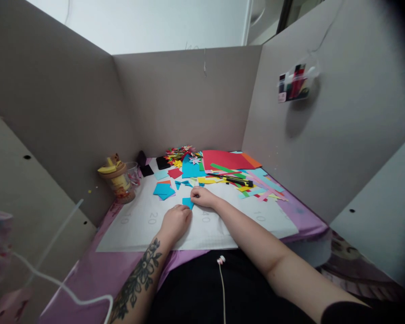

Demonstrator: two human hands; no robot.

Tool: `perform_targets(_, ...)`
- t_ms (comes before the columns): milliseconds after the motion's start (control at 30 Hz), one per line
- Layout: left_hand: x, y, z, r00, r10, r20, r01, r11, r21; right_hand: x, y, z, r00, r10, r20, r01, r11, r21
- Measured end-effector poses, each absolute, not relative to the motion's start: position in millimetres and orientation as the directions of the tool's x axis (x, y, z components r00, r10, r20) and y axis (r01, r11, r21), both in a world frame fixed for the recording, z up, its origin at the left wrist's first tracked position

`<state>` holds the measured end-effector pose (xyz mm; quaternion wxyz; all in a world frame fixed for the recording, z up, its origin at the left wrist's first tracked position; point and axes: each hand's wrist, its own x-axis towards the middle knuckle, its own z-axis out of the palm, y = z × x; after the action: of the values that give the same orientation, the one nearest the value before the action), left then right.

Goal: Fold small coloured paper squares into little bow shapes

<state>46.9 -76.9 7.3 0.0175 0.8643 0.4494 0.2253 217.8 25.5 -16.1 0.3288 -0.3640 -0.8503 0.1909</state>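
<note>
A small blue piece of paper (187,202) lies between my hands on the white sheet (135,231). My right hand (203,197) pinches its right edge, fingers curled together. My left hand (176,220) is closed at its lower edge, with the fingertips partly hidden. Just beyond are small folded blue pieces (185,183). To the left, blue paper squares (164,190) lie in a loose stack with orange and lilac ones showing beneath.
A pile of folded paper stars (180,155) sits at the back beside red sheets (224,160). A black and yellow cutter (238,181) rests among coloured paper strips (263,182). At left stand a yellow-brown cup (118,180) and a clear cup (132,172). Grey panels (189,99) surround the table.
</note>
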Motion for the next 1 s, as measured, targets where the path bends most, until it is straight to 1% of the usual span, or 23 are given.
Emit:
perform_targets(233, 52.0, -79.6, 11.6, 0.482, 0.829, 0.282, 0.837, -0.531, 0.13, 209.1, 26.8, -16.9, -0.47, 0.803, 0.367, 0.602, 0.596, -0.531)
perform_targets(333, 52.9, -81.4, 12.6, 0.475, 0.832, 0.285, 0.847, -0.521, 0.108, 211.1, 27.0, -14.5, -0.477, 0.808, 0.347, 0.596, 0.587, -0.548)
perform_targets(433, 53.0, -82.1, 11.7, 0.466, 0.831, 0.304, 0.853, -0.513, 0.098, 221.2, 27.2, -9.7, -0.551, 0.772, 0.318, 0.491, 0.608, -0.624)
perform_targets(500, 52.9, -82.1, 10.5, 0.462, 0.83, 0.312, 0.854, -0.511, 0.096, 230.1, 27.8, -7.2, -0.641, 0.706, 0.303, 0.378, 0.633, -0.675)
perform_targets(567, 52.8, -82.1, 9.3, 0.463, 0.829, 0.315, 0.852, -0.514, 0.1, 237.1, 28.8, -6.6, -0.698, 0.645, 0.312, 0.296, 0.657, -0.693)
perform_targets(667, 52.6, -82.2, 8.3, 0.462, 0.827, 0.32, 0.85, -0.516, 0.107, 240.3, 30.5, -9.3, -0.694, 0.635, 0.339, 0.263, 0.663, -0.701)
perform_targets(800, 52.3, -82.3, 8.2, 0.463, 0.823, 0.329, 0.848, -0.52, 0.107, 234.0, 31.9, -14.4, -0.649, 0.671, 0.358, 0.314, 0.665, -0.678)
perform_targets(1000, 52.3, -81.9, 9.5, 0.463, 0.837, 0.293, 0.854, -0.509, 0.104, 221.4, 30.6, -14.3, -0.571, 0.745, 0.343, 0.487, 0.645, -0.589)
